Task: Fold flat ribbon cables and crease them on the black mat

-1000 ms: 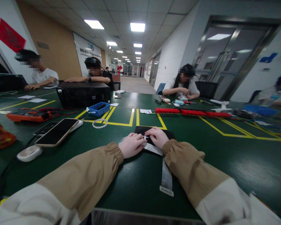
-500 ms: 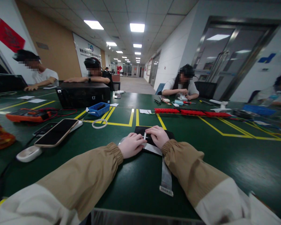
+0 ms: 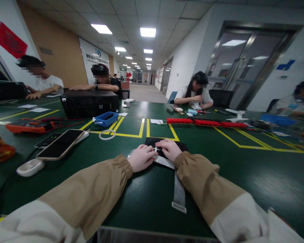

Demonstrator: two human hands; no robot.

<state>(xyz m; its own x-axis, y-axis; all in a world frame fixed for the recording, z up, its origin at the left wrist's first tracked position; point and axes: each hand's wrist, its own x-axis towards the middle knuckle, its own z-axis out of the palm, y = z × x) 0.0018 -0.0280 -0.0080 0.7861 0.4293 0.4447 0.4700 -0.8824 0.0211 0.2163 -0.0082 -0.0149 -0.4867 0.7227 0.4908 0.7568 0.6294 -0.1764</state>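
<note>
In front of me a flat black piece point(image 3: 181, 145) lies on the green table, partly covered by my hands. A small white strip point(image 3: 156, 149) shows between the fingertips of both hands. My left hand point(image 3: 142, 158) is closed at the strip from the left, thumb and fingers drawn together. From the right, my right hand point(image 3: 169, 149) has its fingers bent over the black piece, tips at the same strip. Beneath the hands runs a grey ribbon cable point(image 3: 179, 192), folded under my right wrist, its connector end toward me. Clear plastic peeks out beside my left hand.
To the left lie a phone point(image 3: 61, 144), a white earbud-like case point(image 3: 30, 167), an orange multimeter point(image 3: 29, 125) and a white ring point(image 3: 107, 135). Beyond are a blue tray point(image 3: 106, 118), a black box point(image 3: 90, 103) and a red strip point(image 3: 205, 122). Several people sit around the table.
Both hands stay at the same spot, with slight finger movement around the white strip, which looks shorter now. The person across on the right has raised one hand toward the head.
</note>
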